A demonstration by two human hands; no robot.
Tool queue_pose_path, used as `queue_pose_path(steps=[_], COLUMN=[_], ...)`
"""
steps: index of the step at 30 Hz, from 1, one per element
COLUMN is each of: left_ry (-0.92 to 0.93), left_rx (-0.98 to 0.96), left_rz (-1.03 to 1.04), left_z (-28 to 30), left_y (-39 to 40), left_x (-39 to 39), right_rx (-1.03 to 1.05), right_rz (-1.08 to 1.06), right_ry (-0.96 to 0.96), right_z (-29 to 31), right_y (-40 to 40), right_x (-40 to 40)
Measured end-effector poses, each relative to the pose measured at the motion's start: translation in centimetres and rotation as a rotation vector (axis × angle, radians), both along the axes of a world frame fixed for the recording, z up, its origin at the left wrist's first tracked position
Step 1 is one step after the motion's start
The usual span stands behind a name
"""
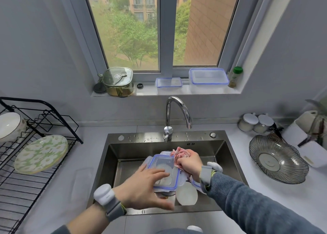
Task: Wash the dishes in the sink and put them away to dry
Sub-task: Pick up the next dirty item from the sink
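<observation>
Fingers of the left hand point(145, 186) lie fairly straight across the near side of a clear plastic container point(163, 171) with a blue-edged rim, steadying it from above rather than curling round it, while the right hand point(190, 163) has its fingers closed tight on a bunched pink cloth point(177, 153) just at the container's far right edge. That container sits low in the steel sink point(123, 154), over other pieces: a pale round dish point(186, 193) lies just beside it toward the front, and more clear plastic shows beneath, too jumbled to sort out. No water seems to run from the faucet point(178, 110). Judging by its look, the container is light, thin-walled and a little flexible, so it will likely skid or twist under a scrubbing stroke when wet; the surest hold would be at the stiff blue rim or a corner, thumb inside and fingers outside, not on the slick flat face. Soapy plastic is slippery but forgiving if dropped, unlike the dish next to it, which may chip. On the tabletop to the left, a black wire rack point(53, 120) already carries a flowered plate point(41, 154) and a white bowl point(9, 125), with free slots for what comes next.
</observation>
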State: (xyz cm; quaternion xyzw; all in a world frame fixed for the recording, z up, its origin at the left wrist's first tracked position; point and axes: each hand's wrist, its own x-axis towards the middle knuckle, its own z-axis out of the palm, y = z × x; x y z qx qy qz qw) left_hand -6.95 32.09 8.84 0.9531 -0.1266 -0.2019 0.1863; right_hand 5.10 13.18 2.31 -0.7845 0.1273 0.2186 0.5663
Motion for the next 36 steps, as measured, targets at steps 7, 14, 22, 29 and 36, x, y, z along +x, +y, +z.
queue_pose_path(steps=[7,14,22,29,36], left_ry=[0.21,0.548,0.504,0.546,0.506], left_rx=[-0.654,-1.189,-1.357,-1.383,-1.395], left_rz=[0.515,0.932,1.02,0.999,0.984], left_z=[-1.9,-2.4,-1.7,-1.3,-0.7], left_y=[1.6,-1.1,-0.1,1.1,1.4], left_x=[1.4,3.1,3.0,2.5,2.8], right_rx=[0.233,0.075,-0.043,0.083,-0.03], right_rz=[-0.128,0.26,0.39,0.296,0.371], right_ry=[0.109,-0.13,-0.365,-0.214,-0.333], right_z=[0.2,0.3,2.6,1.6,0.7], right_y=[-1.6,2.7,3.6,2.9,2.9], right_x=[1.1,-3.3,-3.5,-4.0,-3.9])
